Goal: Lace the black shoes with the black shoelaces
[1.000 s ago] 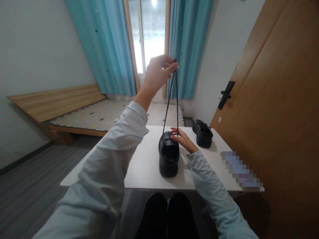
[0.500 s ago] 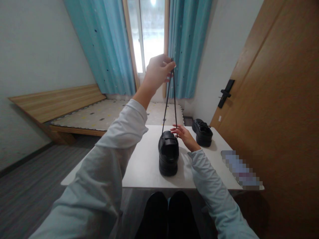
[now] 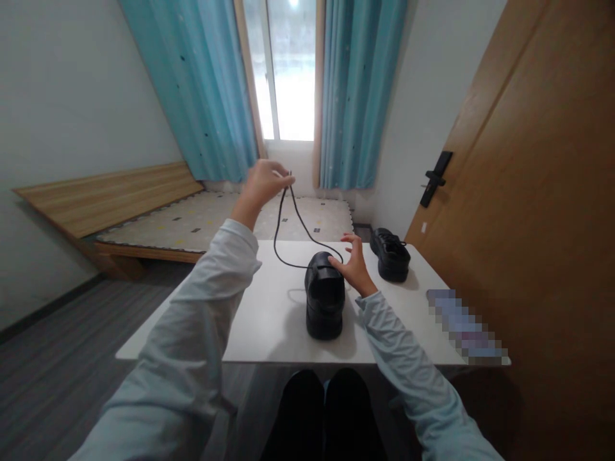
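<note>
Between the surface (image 3: 259, 320)'s near and far edges, a black shoe (image 3: 325, 323) has its lace (image 3: 275, 238) in but looks untied; the left hand (image 3: 265, 184) pinches it, the right hand (image 3: 356, 270) gapes.

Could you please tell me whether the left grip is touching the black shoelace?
Touching. The head view shows the left grip pinching the black shoelace, whose two strands droop from that pinch towards the nearer shoe.
</note>
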{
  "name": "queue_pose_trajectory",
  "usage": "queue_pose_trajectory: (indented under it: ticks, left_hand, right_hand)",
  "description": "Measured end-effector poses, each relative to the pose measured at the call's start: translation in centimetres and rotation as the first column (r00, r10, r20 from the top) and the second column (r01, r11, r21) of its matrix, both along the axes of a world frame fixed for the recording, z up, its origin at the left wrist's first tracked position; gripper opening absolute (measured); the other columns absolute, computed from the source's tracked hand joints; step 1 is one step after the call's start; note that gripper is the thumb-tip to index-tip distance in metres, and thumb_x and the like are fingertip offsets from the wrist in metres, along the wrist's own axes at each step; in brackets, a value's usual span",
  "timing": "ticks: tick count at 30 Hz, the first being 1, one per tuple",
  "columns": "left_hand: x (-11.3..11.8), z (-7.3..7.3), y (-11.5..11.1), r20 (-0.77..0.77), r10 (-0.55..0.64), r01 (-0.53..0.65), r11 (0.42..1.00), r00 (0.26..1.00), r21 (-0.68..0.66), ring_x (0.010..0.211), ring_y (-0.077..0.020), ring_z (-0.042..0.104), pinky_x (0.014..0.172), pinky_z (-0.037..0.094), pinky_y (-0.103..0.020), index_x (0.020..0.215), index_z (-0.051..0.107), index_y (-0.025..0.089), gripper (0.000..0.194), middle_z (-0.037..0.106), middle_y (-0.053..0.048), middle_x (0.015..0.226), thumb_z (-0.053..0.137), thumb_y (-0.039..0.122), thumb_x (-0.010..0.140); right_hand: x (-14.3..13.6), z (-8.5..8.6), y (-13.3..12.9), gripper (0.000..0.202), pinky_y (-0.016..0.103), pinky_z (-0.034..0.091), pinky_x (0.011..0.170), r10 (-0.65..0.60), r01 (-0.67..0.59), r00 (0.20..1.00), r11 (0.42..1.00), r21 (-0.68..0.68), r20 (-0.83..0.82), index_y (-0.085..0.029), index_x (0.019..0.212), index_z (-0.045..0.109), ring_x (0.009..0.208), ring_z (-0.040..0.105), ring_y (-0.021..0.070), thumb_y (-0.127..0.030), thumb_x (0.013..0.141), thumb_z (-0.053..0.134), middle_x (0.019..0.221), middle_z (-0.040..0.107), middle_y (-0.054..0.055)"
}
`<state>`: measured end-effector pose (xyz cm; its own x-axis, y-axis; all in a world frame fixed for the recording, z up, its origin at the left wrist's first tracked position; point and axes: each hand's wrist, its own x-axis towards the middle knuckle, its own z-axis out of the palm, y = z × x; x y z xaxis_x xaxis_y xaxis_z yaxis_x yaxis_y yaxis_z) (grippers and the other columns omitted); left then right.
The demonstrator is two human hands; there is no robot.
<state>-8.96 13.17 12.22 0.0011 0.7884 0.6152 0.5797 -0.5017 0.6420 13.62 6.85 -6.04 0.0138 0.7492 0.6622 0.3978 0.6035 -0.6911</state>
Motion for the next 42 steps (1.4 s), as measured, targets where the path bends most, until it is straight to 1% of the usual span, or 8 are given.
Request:
queue_pose_trajectory:
  ticks: [4, 9, 13, 17, 22, 29, 37, 42]
  left_hand:
    - [-0.8, -3.7, 0.3, -0.133, 0.048, -0.062, 0.993, 0.990, -0.097, 0.063, -0.0159, 0.061, 0.061, 0.046, -0.025, 0.069, 0.064, 0.014, 0.015, 0.063, -0.003, 0.060, 0.069, 0.028, 0.063]
    - [-1.3, -8.5, 0.2, -0.169, -0.054, 0.006, 0.962, 0.984, -0.273, 0.061, -0.0163, 0.062, 0.057, 0.044, -0.025, 0.072, 0.065, 0.015, 0.015, 0.068, -0.005, 0.064, 0.066, 0.029, 0.066]
    - [-1.2, -11.9, -0.5, -0.155, -0.216, 0.148, 0.921, 0.964, -0.360, 0.063, -0.0158, 0.063, 0.061, 0.045, -0.025, 0.074, 0.065, 0.016, 0.014, 0.071, -0.005, 0.068, 0.064, 0.028, 0.067]
    - [-0.5, -14.3, -1.6, -0.173, -0.297, 0.225, 0.912, 0.939, -0.343, 0.071, -0.0164, 0.064, 0.067, 0.047, -0.025, 0.067, 0.060, 0.017, 0.016, 0.070, -0.004, 0.073, 0.066, 0.031, 0.067]
    - [0.2, -15.5, -3.5, -0.093, -0.515, 0.435, 0.797, 0.852, -0.420, 0.071, -0.0141, 0.062, 0.065, 0.046, -0.024, 0.076, 0.058, 0.017, 0.021, 0.070, -0.003, 0.075, 0.063, 0.037, 0.075]
    - [0.1, -16.6, -4.5, -0.244, -0.421, 0.320, 0.875, 0.874, -0.363, 0.073, -0.0165, 0.063, 0.068, 0.045, -0.025, 0.079, 0.070, 0.020, 0.015, 0.072, -0.003, 0.077, 0.064, 0.033, 0.075]
    - [0.4, -17.6, -4.8, -0.255, -0.385, 0.299, 0.900, 0.887, -0.319, 0.076, -0.0175, 0.064, 0.071, 0.046, -0.025, 0.081, 0.072, 0.023, 0.012, 0.073, -0.002, 0.081, 0.065, 0.031, 0.075]
    - [0.4, -18.1, -4.7, -0.227, -0.321, 0.260, 0.929, 0.919, -0.264, 0.077, -0.0187, 0.065, 0.072, 0.048, -0.026, 0.078, 0.074, 0.022, 0.013, 0.071, -0.004, 0.082, 0.071, 0.033, 0.071]
  right_hand:
    - [-0.4, 0.6, -0.7, 0.020, 0.042, 0.036, 0.097, 0.102, -0.117, 0.970, 0.992, 0.056, 0.221, -0.021, 0.093, 0.064, 0.105, 0.049, 0.0236, -0.015, 0.075, 0.057, 0.103, 0.056, 0.006]
    - [-1.0, 0.7, -1.0, 0.041, 0.037, 0.041, 0.089, 0.298, -0.278, 0.849, 0.954, -0.109, 0.437, -0.022, 0.100, 0.070, 0.090, 0.053, 0.0203, -0.003, 0.071, 0.049, 0.088, 0.063, 0.004]
    - [-1.3, 0.5, -1.0, 0.036, 0.036, 0.042, 0.089, 0.309, -0.276, 0.847, 0.951, -0.139, 0.432, -0.020, 0.092, 0.071, 0.089, 0.056, 0.0197, -0.001, 0.071, 0.049, 0.089, 0.068, 0.004]
    - [-1.3, 0.1, -0.8, 0.030, 0.036, 0.043, 0.088, 0.270, -0.233, 0.875, 0.962, -0.140, 0.402, -0.021, 0.088, 0.070, 0.090, 0.058, 0.0194, -0.003, 0.071, 0.052, 0.090, 0.069, 0.004]
    - [-1.4, 0.1, -0.7, 0.025, 0.035, 0.044, 0.086, 0.253, -0.207, 0.880, 0.966, -0.155, 0.401, -0.019, 0.083, 0.069, 0.089, 0.059, 0.0193, -0.004, 0.069, 0.055, 0.088, 0.067, 0.004]
    - [-1.6, 0.2, -0.4, 0.025, 0.036, 0.043, 0.086, 0.261, -0.227, 0.871, 0.965, -0.131, 0.416, -0.019, 0.080, 0.067, 0.087, 0.058, 0.0198, -0.003, 0.067, 0.053, 0.085, 0.066, 0.004]
    - [-1.8, 0.5, -0.6, 0.025, 0.036, 0.043, 0.087, 0.277, -0.245, 0.869, 0.961, -0.130, 0.410, -0.019, 0.082, 0.066, 0.089, 0.058, 0.0202, -0.003, 0.068, 0.051, 0.087, 0.065, 0.004]
    - [-2.0, 0.3, -0.5, 0.028, 0.035, 0.045, 0.084, 0.249, -0.222, 0.907, 0.968, -0.116, 0.340, -0.017, 0.094, 0.062, 0.089, 0.057, 0.0194, -0.007, 0.069, 0.054, 0.092, 0.062, 0.005]
